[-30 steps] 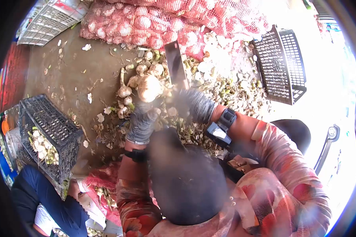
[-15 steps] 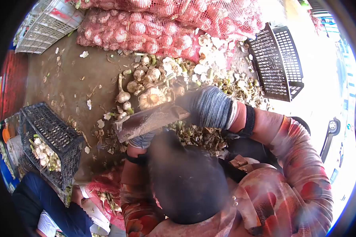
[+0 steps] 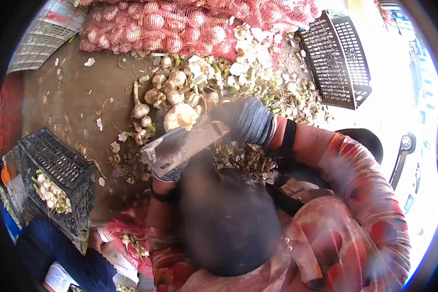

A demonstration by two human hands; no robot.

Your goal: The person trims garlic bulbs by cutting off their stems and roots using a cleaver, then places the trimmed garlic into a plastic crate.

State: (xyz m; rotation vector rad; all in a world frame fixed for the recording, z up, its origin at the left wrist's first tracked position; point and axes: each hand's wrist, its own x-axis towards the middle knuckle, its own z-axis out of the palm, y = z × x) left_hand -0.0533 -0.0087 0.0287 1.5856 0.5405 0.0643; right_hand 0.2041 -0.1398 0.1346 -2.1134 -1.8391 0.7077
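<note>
My right hand, in a grey knitted glove, is closed around the handle end of a wide-bladed knife. The blade lies flat across the view, over my left hand and just below a large garlic bulb. Of my left hand, only the gloved wrist part shows clearly under the blade; its fingers are mostly hidden near the bulb. Beside the bulb are loose garlic bulbs, some with stalks, and a heap of peelings and cut stems.
Red mesh sacks of garlic lie along the back. A black crate stands at the right, another with garlic at the left. A pale crate is at the upper left. Another person's dark-clothed leg shows at the lower left.
The knife has swung from upright to lying across my left hand, its blade now tilted slightly differently than half a second ago. The whole view has shifted a little.
</note>
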